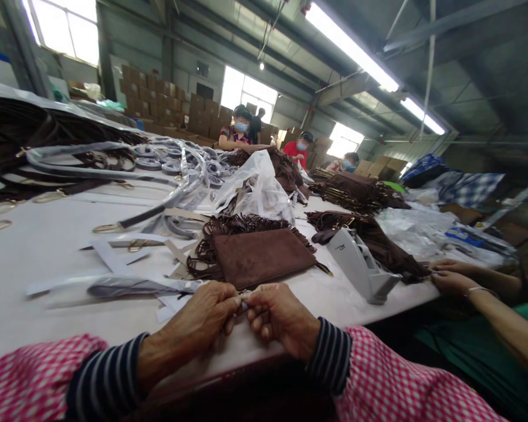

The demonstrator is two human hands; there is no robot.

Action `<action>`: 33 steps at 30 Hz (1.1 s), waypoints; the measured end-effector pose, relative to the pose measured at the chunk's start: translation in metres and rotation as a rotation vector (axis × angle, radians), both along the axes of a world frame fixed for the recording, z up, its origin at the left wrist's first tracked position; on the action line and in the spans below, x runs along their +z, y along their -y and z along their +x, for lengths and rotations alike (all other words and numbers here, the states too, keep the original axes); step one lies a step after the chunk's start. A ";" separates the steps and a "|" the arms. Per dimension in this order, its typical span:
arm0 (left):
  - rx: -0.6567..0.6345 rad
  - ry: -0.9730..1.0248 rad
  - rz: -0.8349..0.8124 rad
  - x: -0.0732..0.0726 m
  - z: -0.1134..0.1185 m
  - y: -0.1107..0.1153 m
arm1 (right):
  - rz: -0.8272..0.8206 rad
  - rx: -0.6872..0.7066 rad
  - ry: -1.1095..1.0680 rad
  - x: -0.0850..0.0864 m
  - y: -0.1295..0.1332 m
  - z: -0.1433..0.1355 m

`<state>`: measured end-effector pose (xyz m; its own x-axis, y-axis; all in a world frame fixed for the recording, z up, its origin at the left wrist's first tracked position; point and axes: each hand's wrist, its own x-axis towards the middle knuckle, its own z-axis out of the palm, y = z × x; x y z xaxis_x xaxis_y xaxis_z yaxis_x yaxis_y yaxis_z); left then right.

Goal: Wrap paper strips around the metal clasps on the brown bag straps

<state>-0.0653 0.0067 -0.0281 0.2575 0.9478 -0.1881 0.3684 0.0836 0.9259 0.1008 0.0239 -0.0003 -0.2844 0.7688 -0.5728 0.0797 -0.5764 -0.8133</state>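
Observation:
My left hand [202, 319] and my right hand [279, 316] meet at the near table edge, fingertips pinched together on something small and pale that I cannot make out. Just beyond them lies a flat brown suede pouch [261, 255] with dark fringe [206, 246] at its left and back. A strap wrapped in clear plastic [136, 286] rests left of the pouch, its right end close to my left hand. White paper strips [112, 255] lie behind that strap.
A grey dispenser-like object [358, 266] stands right of the pouch. Wrapped straps [180, 164], brown fringed pieces [352, 190] and plastic bags [259, 187] cover the far table. Another person's hands [455, 275] work at the right edge. More people are behind the table.

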 end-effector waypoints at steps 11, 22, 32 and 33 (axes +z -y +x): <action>-0.058 -0.100 0.135 0.011 -0.006 0.006 | -0.026 0.257 0.017 0.001 -0.019 0.012; -0.249 -0.081 0.113 0.033 -0.024 0.002 | 0.824 0.150 0.255 -0.017 -0.018 0.017; -0.264 -0.163 0.007 0.043 -0.029 -0.013 | 1.642 0.594 0.556 -0.018 -0.028 0.013; -0.280 -0.190 0.034 0.047 -0.028 -0.013 | 1.697 0.591 0.598 -0.018 -0.027 0.012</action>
